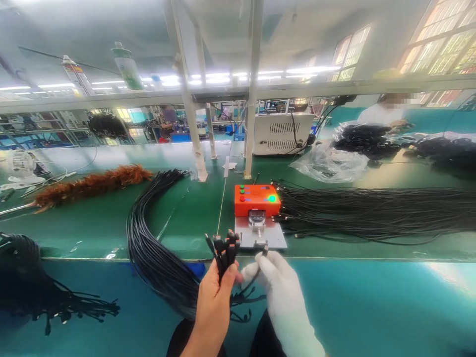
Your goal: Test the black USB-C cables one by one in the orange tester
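Note:
My bare left hand (217, 295) is closed around a bunch of black cable plugs (225, 248), their tips pointing up. My right hand (278, 282), in a white glove, pinches a single cable connector (265, 250) between thumb and finger. Just beyond that connector is a metal fixture plate (243, 233) at the bench's front edge. An orange tester box (256, 198) stands behind the plate, with a green light lit at its right. A thick bundle of black cables (148, 248) curves over the bench edge on the left and hangs down toward my lap.
Many black cables (364, 213) lie spread to the right of the tester. Left are a brown feather duster (92, 186) and another hanging cable bundle (22, 277). Behind stand shelf posts (254, 89), a white metal case (280, 134) and a plastic bag (330, 161). A co-worker (383, 111) is at the far right.

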`<state>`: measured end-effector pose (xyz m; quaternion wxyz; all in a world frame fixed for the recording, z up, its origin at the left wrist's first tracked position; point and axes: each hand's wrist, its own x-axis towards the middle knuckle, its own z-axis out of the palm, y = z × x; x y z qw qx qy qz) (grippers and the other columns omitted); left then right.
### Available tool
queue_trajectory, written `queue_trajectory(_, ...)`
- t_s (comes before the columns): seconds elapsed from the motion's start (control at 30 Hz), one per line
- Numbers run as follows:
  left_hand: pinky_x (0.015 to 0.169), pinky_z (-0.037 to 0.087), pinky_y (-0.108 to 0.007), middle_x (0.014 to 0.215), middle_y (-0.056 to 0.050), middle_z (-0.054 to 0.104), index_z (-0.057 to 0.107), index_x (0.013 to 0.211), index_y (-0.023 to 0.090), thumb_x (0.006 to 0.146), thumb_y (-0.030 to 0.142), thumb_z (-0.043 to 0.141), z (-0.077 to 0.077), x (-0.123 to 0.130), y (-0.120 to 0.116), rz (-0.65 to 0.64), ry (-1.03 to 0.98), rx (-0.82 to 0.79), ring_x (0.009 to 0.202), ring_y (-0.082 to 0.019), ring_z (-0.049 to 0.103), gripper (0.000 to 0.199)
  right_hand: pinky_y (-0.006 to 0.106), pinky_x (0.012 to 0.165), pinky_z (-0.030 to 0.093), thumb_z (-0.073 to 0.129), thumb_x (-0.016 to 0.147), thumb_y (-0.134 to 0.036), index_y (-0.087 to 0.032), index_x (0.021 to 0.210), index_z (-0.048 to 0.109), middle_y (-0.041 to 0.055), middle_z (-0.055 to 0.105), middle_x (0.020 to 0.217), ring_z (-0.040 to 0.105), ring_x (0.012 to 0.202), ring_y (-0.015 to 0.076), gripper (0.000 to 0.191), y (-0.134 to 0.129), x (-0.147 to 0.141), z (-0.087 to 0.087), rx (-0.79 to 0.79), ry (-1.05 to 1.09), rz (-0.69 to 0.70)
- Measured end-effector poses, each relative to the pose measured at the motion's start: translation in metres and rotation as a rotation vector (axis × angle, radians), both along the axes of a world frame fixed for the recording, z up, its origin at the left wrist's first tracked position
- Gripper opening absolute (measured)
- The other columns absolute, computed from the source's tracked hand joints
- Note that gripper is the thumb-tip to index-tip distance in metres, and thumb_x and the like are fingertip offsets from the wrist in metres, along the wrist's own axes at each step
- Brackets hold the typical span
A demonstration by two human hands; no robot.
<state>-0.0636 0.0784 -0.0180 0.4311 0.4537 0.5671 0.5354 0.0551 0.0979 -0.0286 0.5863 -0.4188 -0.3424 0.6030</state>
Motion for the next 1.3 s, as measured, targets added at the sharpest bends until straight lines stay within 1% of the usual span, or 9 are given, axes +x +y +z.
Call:
queue_trajectory(0.07,0.055,0.041,-0.023,0.062,0.003,0.058,0.064,0.085,0.018,0.085,0.035,0.056,0.000,0.001,0.001,-0.063,-0.076,-0.028,0.054,-0.012,0.049,0.019,0.027,0.058,0.044,0.056,0.083,-0.036,-0.017,0.068,0.058,0.0025,0.064,0.057,0.056,0.053,0.0149,0.025,0.001,0.005,0.000,-0.035,-0.094,-0.020)
queue_trajectory(0.17,0.053,0.040,-0.022,0.065,0.000,0.062,0.066,0.086,0.015,0.083,0.030,0.058,0.004,0.002,0.002,-0.119,-0.185,-0.048,0.053,-0.010,0.047,0.017,0.026,0.054,0.041,0.054,0.083,-0.036,-0.018,0.059,0.052,0.0017,0.061,0.049,0.055,0.049,0.0147,0.030,0.006,0.012,-0.005,-0.047,-0.179,-0.034)
queue_trajectory(0.23,0.054,0.043,-0.024,0.067,-0.002,0.065,0.066,0.083,0.014,0.080,0.027,0.062,0.006,0.002,0.003,-0.121,-0.249,-0.059,0.055,-0.011,0.052,0.014,0.026,0.053,0.041,0.053,0.082,-0.036,-0.018,0.059,0.051,0.0024,0.061,0.049,0.055,0.048,0.0149,0.030,0.011,0.015,-0.012,-0.056,-0.193,-0.022)
queue_trajectory(0.37,0.053,0.046,-0.025,0.070,-0.004,0.070,0.066,0.081,0.014,0.075,0.023,0.068,0.004,0.000,0.008,-0.057,-0.342,-0.066,0.054,-0.013,0.058,0.011,0.026,0.050,0.041,0.054,0.079,-0.035,-0.017,0.062,0.052,0.0032,0.063,0.049,0.057,0.045,0.0153,0.024,0.022,0.017,-0.020,-0.125,-0.241,0.005)
queue_trajectory(0.53,0.057,0.048,-0.024,0.073,-0.003,0.073,0.066,0.086,0.016,0.078,0.021,0.067,-0.004,-0.003,0.010,-0.060,-0.355,-0.078,0.057,-0.012,0.060,0.009,0.025,0.048,0.041,0.054,0.077,-0.034,-0.018,0.062,0.050,0.0024,0.062,0.047,0.057,0.043,0.0147,0.022,0.032,0.018,-0.022,-0.154,-0.253,0.025)
queue_trajectory(0.7,0.058,0.049,-0.023,0.072,-0.004,0.073,0.066,0.086,0.015,0.077,0.022,0.069,-0.003,-0.004,0.008,-0.052,-0.371,-0.087,0.057,-0.012,0.061,0.012,0.026,0.048,0.042,0.054,0.078,-0.033,-0.017,0.061,0.051,0.0011,0.061,0.048,0.057,0.043,0.0146,0.023,0.037,0.017,-0.026,-0.130,-0.195,0.037)
queue_trajectory(1.1,0.058,0.050,-0.024,0.071,-0.004,0.073,0.066,0.085,0.015,0.075,0.026,0.071,0.001,-0.003,0.008,-0.033,-0.349,-0.120,0.057,-0.013,0.062,0.016,0.027,0.052,0.043,0.057,0.076,-0.033,-0.016,0.057,0.056,0.0031,0.061,0.047,0.055,0.045,0.0143,0.025,0.038,0.016,-0.010,-0.093,-0.193,0.053)
queue_trajectory(1.2,0.059,0.050,-0.025,0.072,-0.004,0.073,0.067,0.085,0.014,0.075,0.026,0.071,0.003,-0.003,0.009,-0.049,-0.340,-0.120,0.058,-0.013,0.062,0.016,0.027,0.053,0.043,0.055,0.077,-0.036,-0.016,0.058,0.056,0.0037,0.062,0.050,0.056,0.048,0.0152,0.027,0.036,0.015,-0.009,-0.100,-0.241,0.061)
queue_trajectory(1.3,0.059,0.050,-0.026,0.073,-0.005,0.073,0.067,0.085,0.014,0.076,0.025,0.070,0.003,-0.003,0.009,-0.054,-0.342,-0.100,0.058,-0.014,0.062,0.015,0.028,0.053,0.042,0.049,0.082,-0.035,-0.018,0.061,0.055,0.0032,0.063,0.053,0.057,0.048,0.0158,0.027,0.033,0.023,-0.015,-0.092,-0.355,0.160)
